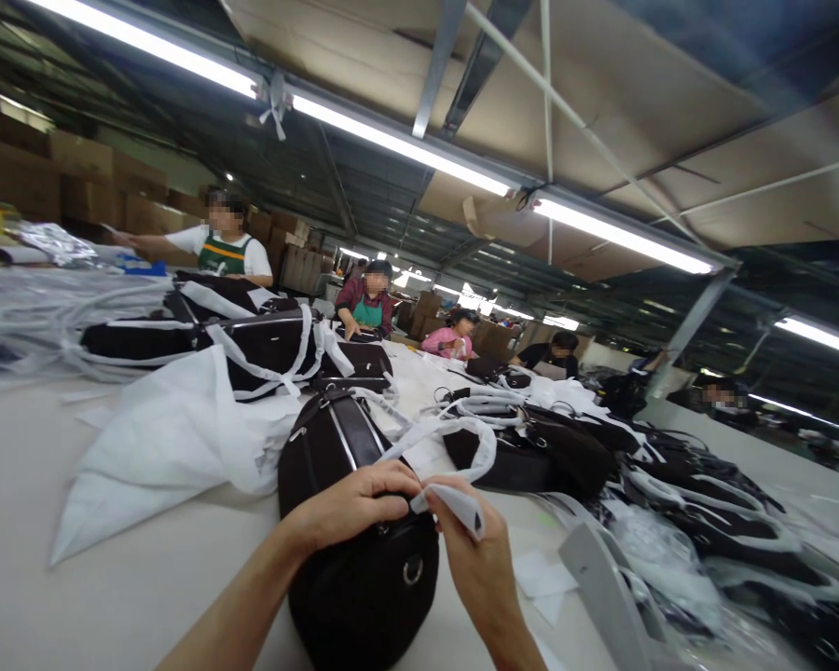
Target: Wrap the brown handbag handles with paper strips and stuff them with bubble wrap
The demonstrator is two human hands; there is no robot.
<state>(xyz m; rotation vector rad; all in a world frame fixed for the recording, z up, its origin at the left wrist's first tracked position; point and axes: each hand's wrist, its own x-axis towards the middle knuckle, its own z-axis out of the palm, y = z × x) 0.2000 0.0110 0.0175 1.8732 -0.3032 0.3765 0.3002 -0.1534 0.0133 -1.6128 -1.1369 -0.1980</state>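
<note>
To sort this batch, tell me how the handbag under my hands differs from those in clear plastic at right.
The handbag lies bare, while the handbags in clear plastic are film-covered. The first lies alone under the left hand; the others lie heaped. Both are black with white-wrapped handles.

Two bare hands are working here, the left hand (350, 508) and the right hand (468, 559), over one black leather handbag (360, 578), and the right hand is pinching one white strip (454, 508). Five co-workers (367, 303) are working along the room, and one long table (112, 531) is showing in front. Four fluorescent tubes (622, 238) are shining nearby, while the other black handbags (531, 457) are lying too overlapped to count.
</note>
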